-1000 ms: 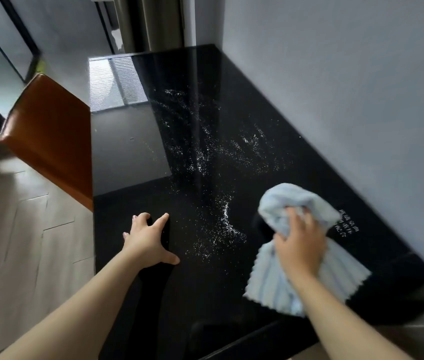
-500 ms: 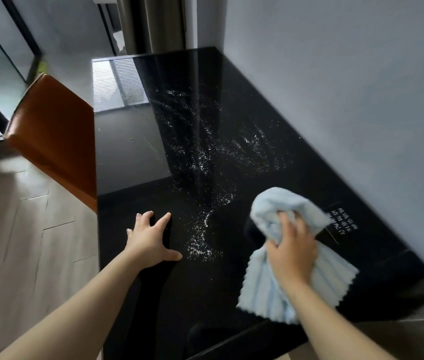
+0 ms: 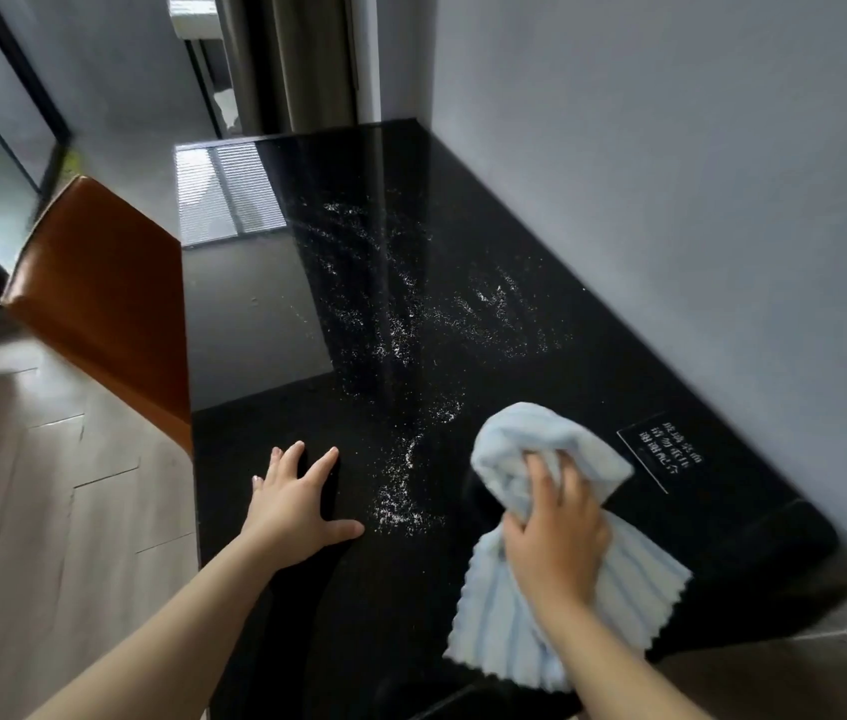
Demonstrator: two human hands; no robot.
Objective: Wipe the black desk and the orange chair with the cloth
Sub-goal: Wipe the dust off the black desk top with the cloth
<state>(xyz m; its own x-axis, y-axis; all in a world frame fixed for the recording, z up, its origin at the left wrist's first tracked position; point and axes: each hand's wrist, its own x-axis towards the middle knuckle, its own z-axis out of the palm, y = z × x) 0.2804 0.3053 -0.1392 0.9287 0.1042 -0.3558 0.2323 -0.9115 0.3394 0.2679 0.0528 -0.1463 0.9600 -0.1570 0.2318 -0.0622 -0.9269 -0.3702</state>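
Gripping a bunched fold of the light-blue cloth (image 3: 504,615), the right hand (image 3: 559,537) curls its fingers (image 3: 541,475) round it at the near right of the black counter (image 3: 608,376), where the cloth's loose end lies flat. The left hand (image 3: 291,506) rests flat near the left edge, fingers spread straight. White specks (image 3: 400,491) lie between the hands and farther back. The orange chair (image 3: 104,304) stands just left of the counter.

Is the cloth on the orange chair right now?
No, the light blue cloth lies on the black desk, gripped by the right hand, while the orange chair stands apart at the left.
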